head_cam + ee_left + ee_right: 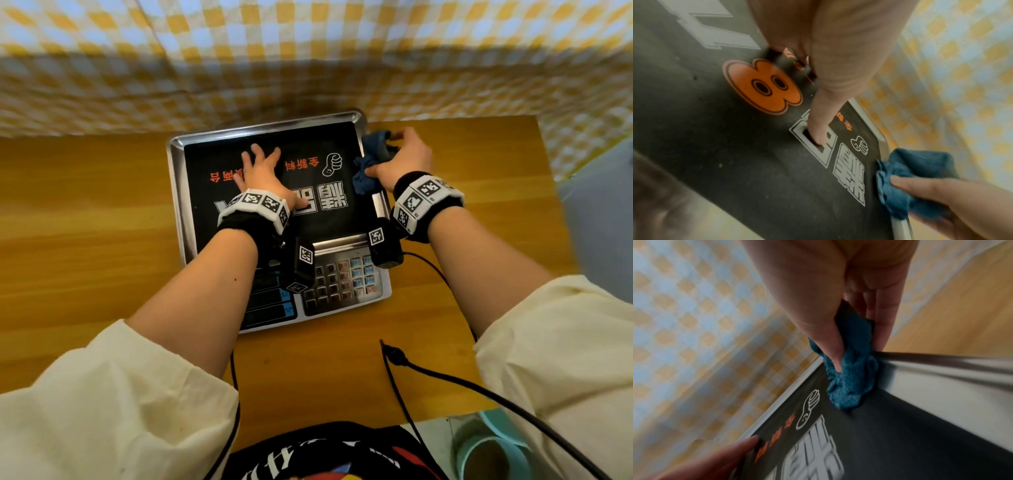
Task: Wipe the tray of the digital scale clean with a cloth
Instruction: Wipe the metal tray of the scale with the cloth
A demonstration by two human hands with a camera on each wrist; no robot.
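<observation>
We see the digital scale (342,284) on a wooden bench (85,240), against a yellow-checked curtain (308,51); black cables (445,380) trail toward us. Our wrist cameras hide part of its keypad (342,279). Its steel tray (176,178), rimmed and shiny, carries a black printed sheet (308,226). Our left hand (260,174) lies flat, fingers spread, on the sheet. Our right hand (404,154) grips a bunched, fuzzy blue cloth (366,171) at the tray's right rim.

Left hand (262,173) flat, fingers spread; right hand (404,156) curled, apparently gripping; both forearms extended.
</observation>
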